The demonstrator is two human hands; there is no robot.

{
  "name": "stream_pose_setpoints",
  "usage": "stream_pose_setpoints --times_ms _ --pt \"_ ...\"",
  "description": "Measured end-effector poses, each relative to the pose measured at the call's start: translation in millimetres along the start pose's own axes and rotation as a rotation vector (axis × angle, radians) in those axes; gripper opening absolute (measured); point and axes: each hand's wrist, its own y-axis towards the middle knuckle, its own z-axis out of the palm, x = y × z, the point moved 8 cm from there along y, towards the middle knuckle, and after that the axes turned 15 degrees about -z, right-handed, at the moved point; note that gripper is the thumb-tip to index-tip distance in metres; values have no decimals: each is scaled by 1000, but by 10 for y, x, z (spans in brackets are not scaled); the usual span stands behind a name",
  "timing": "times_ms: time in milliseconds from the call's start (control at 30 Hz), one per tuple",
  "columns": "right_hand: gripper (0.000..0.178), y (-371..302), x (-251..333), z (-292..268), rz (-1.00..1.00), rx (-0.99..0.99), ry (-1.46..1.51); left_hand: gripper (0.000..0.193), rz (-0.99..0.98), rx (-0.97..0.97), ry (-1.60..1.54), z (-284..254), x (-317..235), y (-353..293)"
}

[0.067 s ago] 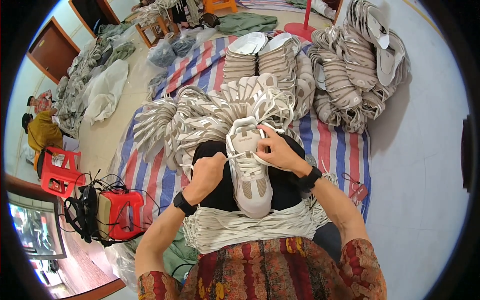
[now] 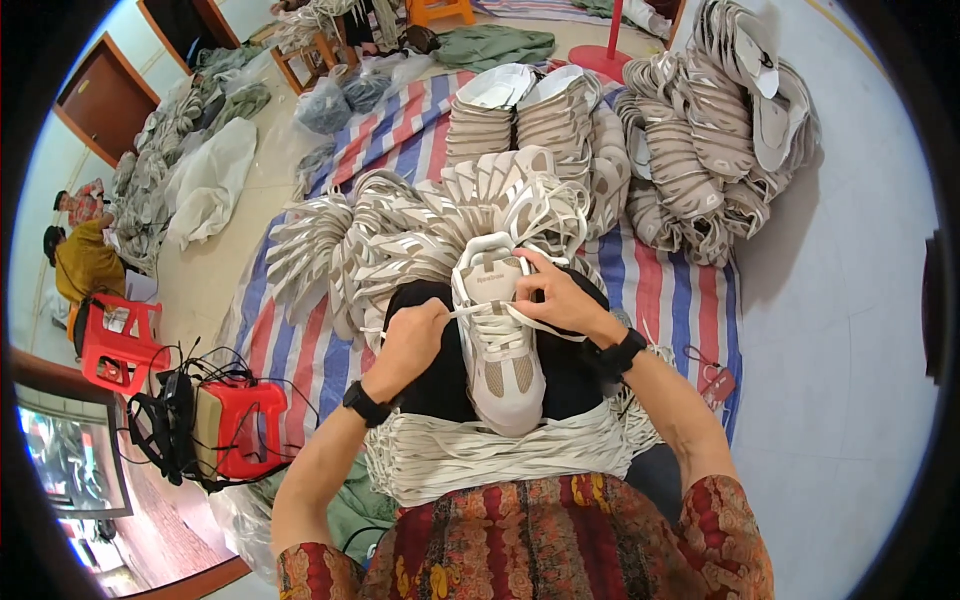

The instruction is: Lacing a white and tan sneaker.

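In the head view, the beige and white shoe [image 2: 508, 408] lies in the middle of the lap, toe toward the body, between the black-clad legs [image 2: 578, 372]. The left hand [image 2: 414, 335] is curled closed round a white lace [image 2: 465, 312], which runs taut from the shoe's upper eyelets. The right hand [image 2: 560, 300] is half open, its bent fingers on the right collar edge; whether it pinches a lace strand cannot be told.

A bundle of pale laces [image 2: 500, 462] across the lap fills the room between toe and torso. Beyond the shoe's heel, fanned shoe uppers [image 2: 400, 245] crowd close, leaving little space ahead. More room lies sideways: the striped sheet [image 2: 300, 345] extends past the left forearm to a red stool [image 2: 252, 432] at its edge, while past the sheet's right edge spreads pale grey floor [image 2: 840, 370], with stacked uppers [image 2: 700, 150] farther up.

Since the earlier frame, the left hand has shifted slightly outward to the left and the right hand slightly rightward; the shoe keeps its place.
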Motion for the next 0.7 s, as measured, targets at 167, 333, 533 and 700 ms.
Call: stream_pose_setpoints --times_ms 167,333,533,700 --pt "15 -155 56 -126 -59 -111 -3 22 -576 387 -586 178 308 91" --pt "36 -345 17 -52 376 -100 268 32 -700 593 -625 344 319 71" --pt "33 -227 -16 1 387 8 533 27 -515 576 -595 334 237 168" --pt "22 -184 205 -202 421 90 346 19 -436 478 -559 -36 495 -88"
